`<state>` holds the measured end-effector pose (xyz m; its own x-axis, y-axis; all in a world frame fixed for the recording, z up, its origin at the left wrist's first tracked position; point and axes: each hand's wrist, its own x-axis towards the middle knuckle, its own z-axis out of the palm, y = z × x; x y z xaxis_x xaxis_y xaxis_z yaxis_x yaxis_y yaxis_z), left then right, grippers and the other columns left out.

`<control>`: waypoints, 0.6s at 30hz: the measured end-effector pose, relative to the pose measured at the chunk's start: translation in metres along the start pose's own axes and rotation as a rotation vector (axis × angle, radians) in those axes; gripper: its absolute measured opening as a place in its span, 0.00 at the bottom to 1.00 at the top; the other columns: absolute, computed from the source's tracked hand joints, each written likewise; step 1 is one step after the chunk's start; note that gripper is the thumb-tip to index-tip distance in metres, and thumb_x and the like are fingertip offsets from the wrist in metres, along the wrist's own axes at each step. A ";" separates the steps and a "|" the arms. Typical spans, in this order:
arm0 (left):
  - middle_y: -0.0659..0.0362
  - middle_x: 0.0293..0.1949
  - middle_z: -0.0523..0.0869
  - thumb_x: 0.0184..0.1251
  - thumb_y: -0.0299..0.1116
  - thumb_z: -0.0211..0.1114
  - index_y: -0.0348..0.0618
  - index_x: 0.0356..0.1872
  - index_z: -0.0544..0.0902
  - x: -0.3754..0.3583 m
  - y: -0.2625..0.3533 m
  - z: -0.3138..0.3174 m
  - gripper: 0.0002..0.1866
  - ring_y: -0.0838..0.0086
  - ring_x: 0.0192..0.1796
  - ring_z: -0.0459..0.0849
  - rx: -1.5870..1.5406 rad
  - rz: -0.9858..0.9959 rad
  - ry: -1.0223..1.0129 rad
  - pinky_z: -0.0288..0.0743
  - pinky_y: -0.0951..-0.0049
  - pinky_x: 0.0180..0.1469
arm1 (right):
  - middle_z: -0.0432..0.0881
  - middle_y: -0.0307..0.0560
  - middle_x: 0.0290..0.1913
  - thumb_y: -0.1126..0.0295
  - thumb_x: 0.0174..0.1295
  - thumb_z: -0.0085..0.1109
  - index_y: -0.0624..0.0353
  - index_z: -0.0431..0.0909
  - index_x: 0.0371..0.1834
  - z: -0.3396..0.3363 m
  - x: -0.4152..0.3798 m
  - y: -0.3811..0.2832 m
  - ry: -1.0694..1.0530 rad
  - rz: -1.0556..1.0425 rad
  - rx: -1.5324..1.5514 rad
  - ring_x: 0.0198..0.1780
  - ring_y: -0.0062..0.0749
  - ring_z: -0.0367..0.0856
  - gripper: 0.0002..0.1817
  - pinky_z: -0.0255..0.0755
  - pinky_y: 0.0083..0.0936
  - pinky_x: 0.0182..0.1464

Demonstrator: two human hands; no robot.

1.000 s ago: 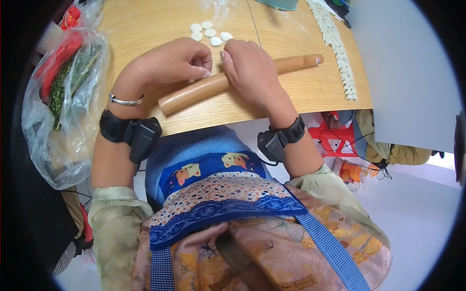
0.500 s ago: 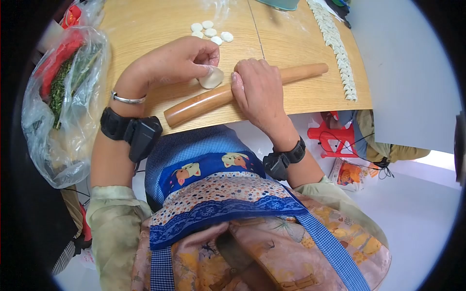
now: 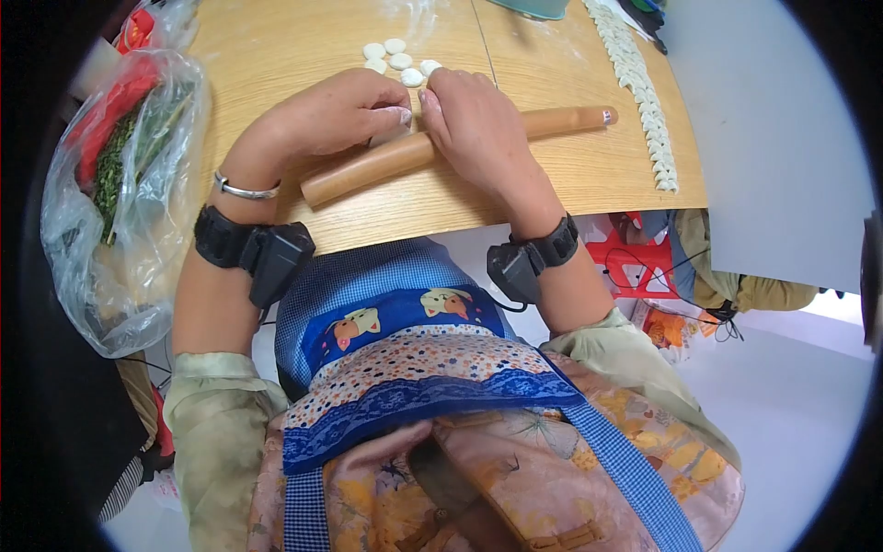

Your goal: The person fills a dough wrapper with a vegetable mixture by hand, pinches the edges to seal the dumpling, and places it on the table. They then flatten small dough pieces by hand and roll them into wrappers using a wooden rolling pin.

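Note:
My left hand [image 3: 354, 110] pinches the edge of a dough round [image 3: 390, 135], which is mostly hidden by the fingers and the rolling pin. Curled over the middle of the wooden rolling pin [image 3: 368, 169], my right hand [image 3: 476, 124] presses it against the table near the front edge. The pin slants up to the right and overlaps the near side of the dough. Several small flattened dough pieces [image 3: 400, 61] lie just beyond my hands; one is partly behind my right fingers.
Rows of shaped dough [image 3: 641, 87] run along the right side of the wooden table [image 3: 276, 46]. A clear plastic bag [image 3: 138, 267] with greens and something red lies at the left. A greenish container [image 3: 533, 7] stands at the far edge. Below right is a red stool [image 3: 635, 262].
My right hand has moved away from my body, rolling the pin forward onto the dough round. The left hand stays in nearly the same place, still pinching the dough.

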<state>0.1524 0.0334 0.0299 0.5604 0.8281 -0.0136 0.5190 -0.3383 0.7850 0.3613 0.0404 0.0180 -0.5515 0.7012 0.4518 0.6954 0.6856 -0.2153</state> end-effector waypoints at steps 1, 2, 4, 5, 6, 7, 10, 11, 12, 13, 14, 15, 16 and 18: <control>0.55 0.29 0.82 0.72 0.34 0.62 0.32 0.39 0.81 0.000 0.000 0.000 0.12 0.72 0.33 0.76 0.000 0.001 0.000 0.74 0.68 0.40 | 0.81 0.53 0.31 0.64 0.67 0.56 0.60 0.76 0.33 0.000 0.001 0.000 0.000 0.000 -0.001 0.37 0.52 0.79 0.10 0.72 0.48 0.39; 0.57 0.29 0.82 0.70 0.33 0.63 0.32 0.38 0.82 0.000 0.001 0.001 0.11 0.74 0.33 0.76 -0.011 -0.011 -0.005 0.73 0.68 0.39 | 0.81 0.53 0.31 0.64 0.68 0.56 0.60 0.76 0.33 0.000 0.001 -0.001 0.001 0.010 0.005 0.37 0.53 0.79 0.11 0.72 0.48 0.40; 0.58 0.29 0.82 0.69 0.32 0.64 0.33 0.38 0.82 -0.001 0.000 0.001 0.10 0.75 0.33 0.76 -0.021 -0.022 -0.009 0.73 0.69 0.39 | 0.81 0.54 0.32 0.64 0.68 0.56 0.60 0.76 0.33 0.000 0.000 -0.001 0.002 0.021 0.011 0.37 0.53 0.79 0.11 0.73 0.49 0.40; 0.60 0.28 0.82 0.66 0.31 0.64 0.34 0.38 0.82 -0.003 0.000 0.001 0.08 0.76 0.32 0.75 -0.018 -0.032 -0.014 0.72 0.70 0.37 | 0.81 0.53 0.31 0.64 0.67 0.56 0.60 0.76 0.33 -0.002 -0.003 -0.003 -0.012 0.019 -0.002 0.37 0.52 0.79 0.10 0.72 0.48 0.39; 0.61 0.28 0.81 0.64 0.29 0.65 0.34 0.37 0.82 -0.004 0.001 0.000 0.07 0.78 0.32 0.74 -0.014 -0.041 -0.018 0.71 0.71 0.36 | 0.80 0.52 0.31 0.64 0.67 0.57 0.59 0.76 0.33 -0.004 -0.008 -0.004 -0.025 0.017 -0.015 0.37 0.51 0.79 0.10 0.71 0.47 0.39; 0.61 0.28 0.81 0.64 0.29 0.65 0.34 0.37 0.82 -0.004 0.003 -0.001 0.07 0.78 0.32 0.74 -0.014 -0.041 -0.017 0.71 0.71 0.36 | 0.80 0.52 0.31 0.64 0.67 0.57 0.59 0.76 0.33 -0.007 -0.013 -0.006 -0.025 0.016 -0.016 0.37 0.51 0.79 0.10 0.71 0.47 0.39; 0.64 0.27 0.79 0.61 0.27 0.64 0.36 0.36 0.81 -0.004 0.004 -0.003 0.06 0.81 0.31 0.72 -0.011 -0.068 -0.100 0.69 0.74 0.34 | 0.79 0.49 0.30 0.64 0.65 0.58 0.57 0.76 0.33 -0.014 -0.031 -0.013 -0.027 0.008 -0.074 0.37 0.48 0.78 0.09 0.67 0.45 0.39; 0.65 0.27 0.78 0.61 0.26 0.64 0.37 0.36 0.80 -0.004 0.004 -0.003 0.05 0.82 0.32 0.72 -0.037 -0.027 -0.090 0.69 0.75 0.34 | 0.78 0.48 0.30 0.65 0.64 0.59 0.56 0.76 0.33 -0.015 -0.036 -0.014 -0.011 -0.001 -0.077 0.37 0.46 0.77 0.08 0.66 0.43 0.39; 0.65 0.28 0.77 0.61 0.26 0.63 0.37 0.36 0.80 -0.004 0.003 -0.002 0.05 0.83 0.32 0.72 -0.063 0.015 -0.080 0.68 0.76 0.34 | 0.77 0.46 0.30 0.65 0.63 0.60 0.56 0.76 0.33 -0.016 -0.040 -0.015 0.004 -0.010 -0.079 0.37 0.44 0.77 0.07 0.64 0.42 0.40; 0.65 0.28 0.77 0.61 0.26 0.63 0.37 0.36 0.80 -0.004 0.002 -0.001 0.05 0.83 0.32 0.72 -0.062 0.016 -0.081 0.68 0.76 0.34 | 0.77 0.46 0.30 0.65 0.63 0.60 0.56 0.76 0.33 -0.016 -0.042 -0.016 0.006 -0.009 -0.080 0.37 0.44 0.77 0.07 0.64 0.42 0.40; 0.66 0.29 0.77 0.61 0.26 0.63 0.38 0.36 0.79 -0.005 0.001 0.001 0.04 0.83 0.33 0.72 -0.165 0.038 -0.055 0.68 0.76 0.34 | 0.77 0.46 0.31 0.65 0.63 0.60 0.55 0.76 0.33 -0.016 -0.044 -0.017 0.021 -0.011 -0.076 0.37 0.44 0.77 0.07 0.64 0.42 0.41; 0.67 0.30 0.77 0.62 0.25 0.62 0.38 0.36 0.78 -0.004 0.001 0.003 0.04 0.83 0.33 0.72 -0.269 0.060 -0.030 0.69 0.77 0.34 | 0.77 0.46 0.31 0.65 0.63 0.60 0.55 0.76 0.33 -0.017 -0.045 -0.018 0.036 -0.013 -0.071 0.38 0.43 0.77 0.07 0.64 0.42 0.41; 0.67 0.30 0.77 0.62 0.25 0.62 0.38 0.36 0.78 -0.003 0.001 0.004 0.04 0.83 0.33 0.72 -0.268 0.061 -0.033 0.69 0.77 0.34 | 0.77 0.46 0.31 0.65 0.63 0.60 0.55 0.76 0.33 -0.016 -0.045 -0.017 0.038 -0.010 -0.072 0.38 0.43 0.77 0.07 0.64 0.42 0.41; 0.67 0.32 0.78 0.64 0.26 0.61 0.39 0.39 0.79 -0.002 0.003 0.006 0.05 0.84 0.35 0.74 -0.401 0.067 -0.025 0.71 0.79 0.37 | 0.77 0.45 0.31 0.65 0.63 0.60 0.55 0.76 0.34 -0.014 -0.044 -0.016 0.080 -0.023 -0.053 0.38 0.43 0.76 0.07 0.64 0.41 0.41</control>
<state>0.1566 0.0278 0.0286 0.6027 0.7972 0.0340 0.1909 -0.1855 0.9639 0.3805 -0.0044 0.0138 -0.5307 0.6662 0.5239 0.7076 0.6885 -0.1587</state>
